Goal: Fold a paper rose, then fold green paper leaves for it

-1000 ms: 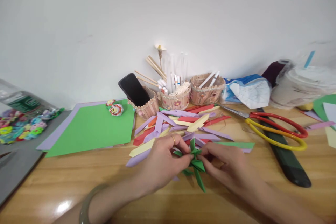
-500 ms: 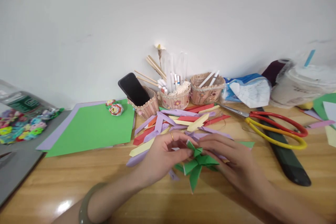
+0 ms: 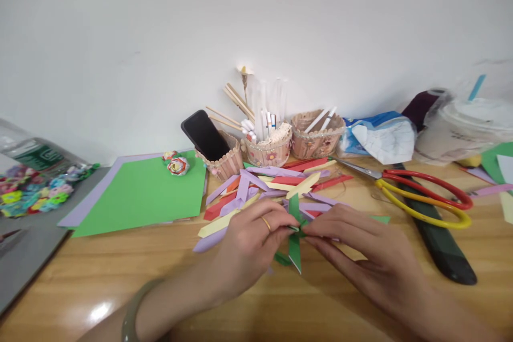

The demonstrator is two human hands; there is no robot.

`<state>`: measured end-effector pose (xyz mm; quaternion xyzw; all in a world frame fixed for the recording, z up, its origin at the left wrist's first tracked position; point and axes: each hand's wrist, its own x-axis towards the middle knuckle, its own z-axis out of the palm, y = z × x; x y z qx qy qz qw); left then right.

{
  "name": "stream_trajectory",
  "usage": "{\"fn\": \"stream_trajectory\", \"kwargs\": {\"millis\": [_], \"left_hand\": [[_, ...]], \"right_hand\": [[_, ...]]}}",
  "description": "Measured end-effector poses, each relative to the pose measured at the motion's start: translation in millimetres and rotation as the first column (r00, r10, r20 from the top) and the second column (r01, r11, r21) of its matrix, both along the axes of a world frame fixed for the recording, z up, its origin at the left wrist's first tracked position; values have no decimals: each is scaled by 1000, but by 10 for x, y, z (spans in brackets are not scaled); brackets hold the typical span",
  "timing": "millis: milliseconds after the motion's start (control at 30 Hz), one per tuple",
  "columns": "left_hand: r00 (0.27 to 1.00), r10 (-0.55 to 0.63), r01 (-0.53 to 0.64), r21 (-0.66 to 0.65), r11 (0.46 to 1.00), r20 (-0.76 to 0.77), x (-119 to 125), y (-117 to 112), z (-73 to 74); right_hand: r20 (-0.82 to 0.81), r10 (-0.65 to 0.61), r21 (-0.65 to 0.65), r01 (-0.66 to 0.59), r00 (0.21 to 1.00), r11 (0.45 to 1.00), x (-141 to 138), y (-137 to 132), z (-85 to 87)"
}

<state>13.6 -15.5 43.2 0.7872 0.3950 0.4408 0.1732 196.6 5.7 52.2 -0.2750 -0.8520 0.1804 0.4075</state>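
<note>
A folded green paper piece (image 3: 295,240) with pointed arms sits between both hands, just above the wooden table (image 3: 160,288). My left hand (image 3: 250,248), with a ring on one finger and a pale bangle on the wrist, pinches its centre from the left. My right hand (image 3: 368,262) pinches the same centre from the right. Both hands cover much of the piece. Right behind them lies a heap of folded paper strips (image 3: 264,192) in purple, red and pale yellow.
Green and purple sheets (image 3: 140,195) lie at the left, with a small paper rose (image 3: 177,165). Stick baskets (image 3: 316,136) with pens and a phone (image 3: 204,136) stand by the wall. Red-and-yellow scissors (image 3: 420,197) rest on a dark sheath at the right. Colourful paper pieces (image 3: 28,197) sit far left.
The green piece has been turned between my hands: its arms pointed sideways and down, and now one arm stands up and another points down. Both hands stayed in place.
</note>
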Motion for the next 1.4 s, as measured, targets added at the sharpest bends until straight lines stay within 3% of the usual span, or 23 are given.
{"fn": "stream_trajectory", "kwargs": {"millis": [200, 533, 733, 900, 1000, 1200, 1400], "left_hand": [[999, -7, 4, -71, 997, -33, -28, 10, 18], [976, -159, 143, -114, 983, -150, -136, 84, 50], [967, -137, 140, -6, 990, -216, -170, 90, 32], [955, -29, 55, 80, 995, -296, -173, 76, -57], [944, -35, 94, 166, 982, -328, -186, 64, -82], [924, -35, 171, 329, 929, -381, -183, 45, 30], [933, -20, 146, 326, 934, -360, -163, 47, 83]], "right_hand": [[18, -22, -213, 25, 1000, 977, 61, 87, 17], [72, 25, -15, -24, 997, 1000, 70, 121, -56], [86, 0, -24, 2, 996, 1000, 65, 125, -49], [96, -41, -90, 49, 995, 995, 59, 119, -33], [113, -46, -110, 58, 992, 992, 56, 102, -34], [153, -41, -116, 59, 987, 991, 58, 81, -31], [182, -20, -112, 41, 983, 993, 76, 70, -29]]}}
